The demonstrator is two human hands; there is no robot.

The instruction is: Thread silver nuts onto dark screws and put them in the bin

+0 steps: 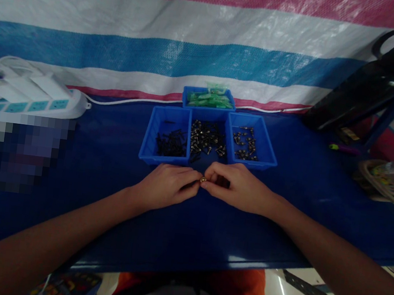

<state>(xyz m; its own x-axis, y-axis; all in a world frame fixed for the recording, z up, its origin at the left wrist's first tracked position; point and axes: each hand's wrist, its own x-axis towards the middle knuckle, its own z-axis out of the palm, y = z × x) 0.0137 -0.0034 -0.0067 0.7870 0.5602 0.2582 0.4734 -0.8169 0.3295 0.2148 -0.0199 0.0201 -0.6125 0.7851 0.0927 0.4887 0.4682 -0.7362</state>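
My left hand [170,187] and my right hand [240,187] meet fingertip to fingertip just in front of the blue bins. Between them shows a small, round, brass-coloured metal piece [203,180], pinched by my right thumb and forefinger. The left fingers are also pressed together against it; whatever they grip is hidden. Dark thin pieces [171,143] lie in the left blue bin [148,136]. Shiny metal parts [207,137] are heaped in the middle, and similar small metal parts [247,144] lie in the right blue bin [266,149].
Behind stands a blue tray [184,99] of green packets [210,98]. A white power strip [62,104] with plugs is at left, its cable [130,102] running along the back. At right are a black bottle [362,86] and a basket [389,185]. The table's front edge [182,270] is near.
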